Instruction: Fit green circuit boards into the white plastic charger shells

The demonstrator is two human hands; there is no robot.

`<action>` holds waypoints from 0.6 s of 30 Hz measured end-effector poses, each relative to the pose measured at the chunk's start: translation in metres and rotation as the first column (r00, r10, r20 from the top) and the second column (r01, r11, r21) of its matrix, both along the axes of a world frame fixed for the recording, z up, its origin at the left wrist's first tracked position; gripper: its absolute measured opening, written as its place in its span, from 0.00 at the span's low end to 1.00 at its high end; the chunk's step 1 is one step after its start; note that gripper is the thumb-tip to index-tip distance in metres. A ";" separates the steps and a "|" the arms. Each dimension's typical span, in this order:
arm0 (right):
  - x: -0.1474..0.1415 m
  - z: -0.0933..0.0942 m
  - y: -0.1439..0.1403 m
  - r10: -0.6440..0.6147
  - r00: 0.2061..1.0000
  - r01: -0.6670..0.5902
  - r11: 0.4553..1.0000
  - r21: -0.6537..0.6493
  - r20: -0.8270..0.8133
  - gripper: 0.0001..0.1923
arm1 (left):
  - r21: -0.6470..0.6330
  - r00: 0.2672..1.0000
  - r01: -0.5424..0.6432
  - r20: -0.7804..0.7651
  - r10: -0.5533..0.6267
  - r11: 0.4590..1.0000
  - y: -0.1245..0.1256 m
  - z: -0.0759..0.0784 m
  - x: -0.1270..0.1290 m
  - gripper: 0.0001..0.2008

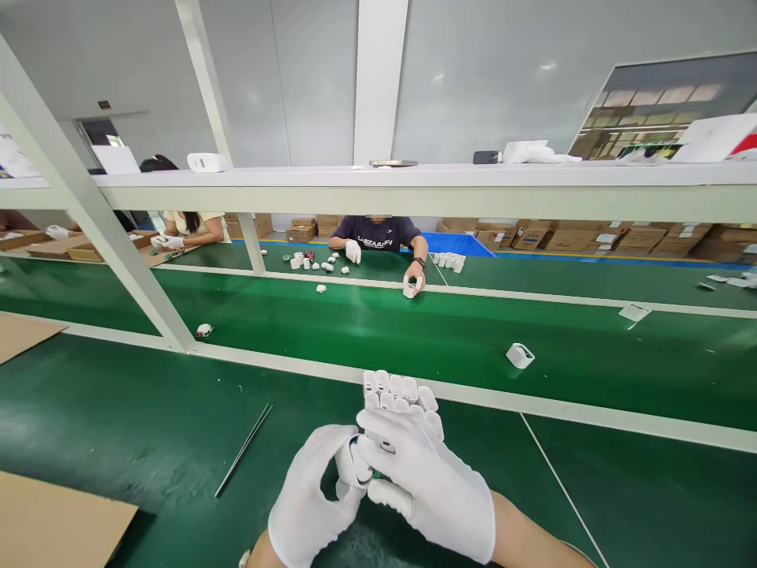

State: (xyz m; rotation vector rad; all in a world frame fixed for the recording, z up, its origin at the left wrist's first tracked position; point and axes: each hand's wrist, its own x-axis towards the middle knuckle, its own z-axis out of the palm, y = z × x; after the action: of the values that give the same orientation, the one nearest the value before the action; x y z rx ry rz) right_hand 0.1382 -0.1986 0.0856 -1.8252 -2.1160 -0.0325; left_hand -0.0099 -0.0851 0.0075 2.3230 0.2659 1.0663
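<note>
Both my hands wear white gloves and meet low in the middle of the view. My left hand point(311, 497) and my right hand point(431, 481) together grip a small white charger housing point(348, 464) between the fingertips; a bit of green shows at its underside. Just beyond my fingers stands a tight cluster of white charger housings point(397, 392) in two rows on the green mat. A thin pair of metal tweezers point(244, 450) lies on the mat to the left of my hands.
A green conveyor belt point(367, 327) runs across, carrying a lone white housing point(520, 355) and a small part point(204, 330). A person across point(378, 234) handles white parts. A white shelf frame point(414, 189) spans overhead. Cardboard sheets point(53, 525) lie at left.
</note>
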 end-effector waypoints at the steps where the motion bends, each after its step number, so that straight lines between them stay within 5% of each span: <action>1: -0.001 0.000 0.000 0.006 1.000 -0.006 1.000 -0.010 -0.008 0.06 | -0.030 1.000 0.004 -0.003 -0.004 1.000 -0.001 0.000 0.000 0.23; 6: -0.005 -0.013 0.003 0.000 0.981 -0.004 1.000 -0.017 -0.196 0.06 | -0.291 0.992 0.092 -0.059 -0.114 0.952 -0.012 0.003 0.005 0.21; 11: -0.002 -0.034 0.006 0.011 0.854 -0.073 0.993 -0.097 -0.521 0.24 | -0.559 0.953 0.140 -0.149 -0.265 0.818 -0.020 0.004 0.012 0.22; 15: 0.002 -0.038 0.008 0.055 0.710 -0.185 0.977 -0.111 -0.702 0.26 | -0.659 0.943 0.133 -0.144 -0.299 0.741 -0.018 -0.003 0.009 0.32; 18: 0.002 -0.033 0.008 0.084 0.673 -0.219 0.972 -0.089 -0.735 0.24 | -0.669 0.958 0.137 -0.098 -0.269 0.730 -0.016 -0.009 0.006 0.25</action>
State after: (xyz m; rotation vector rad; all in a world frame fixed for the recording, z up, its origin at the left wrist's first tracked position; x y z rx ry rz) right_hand 0.1401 -0.1903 0.0527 -1.3744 -1.6835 0.8155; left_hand -0.0043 -0.1008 -0.0015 1.7439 0.3777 0.5122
